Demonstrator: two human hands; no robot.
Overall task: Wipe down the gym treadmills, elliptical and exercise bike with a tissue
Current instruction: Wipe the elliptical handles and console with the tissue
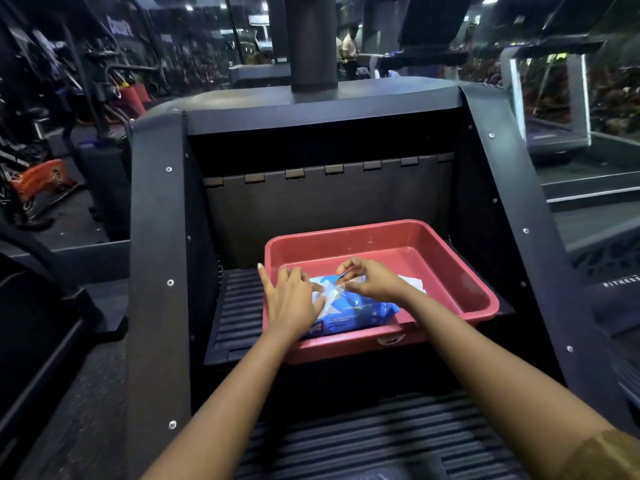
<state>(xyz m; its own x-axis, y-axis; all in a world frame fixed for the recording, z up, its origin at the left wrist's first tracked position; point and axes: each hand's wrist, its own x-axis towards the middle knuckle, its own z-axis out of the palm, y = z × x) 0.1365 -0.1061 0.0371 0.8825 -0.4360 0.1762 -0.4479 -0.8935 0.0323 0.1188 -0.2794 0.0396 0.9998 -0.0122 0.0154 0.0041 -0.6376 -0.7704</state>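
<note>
Sitting on a ribbed black step (239, 306) of a dark stair machine (156, 237), a red tray (381, 227) holds a blue pack (363, 308) of wipes, which lies toward the tray's near left corner. The left hand (292, 299) lies flat on the pack's left end, its fingers straight and spread, with one fingertip reaching past the tray's left rim. The right hand (372, 277) hovers over the top of the pack, thumb and forefinger pinching a small blue flap (342, 273) while the other fingers curl loosely. White tissue (327, 292) shows at the pack's opening, between the two hands, and a white sheet (414, 282) lies in the tray just beyond the right wrist. The print on the pack's near face is pale and too blurred to read. A small sticker (391, 340) on the tray's front wall is likewise unreadable. At the right edge, white letters on dark equipment spell "FITNESS" (621, 282), cut off by the frame. Far back, a person in a white shirt (349, 43) stands among the machines.
</note>
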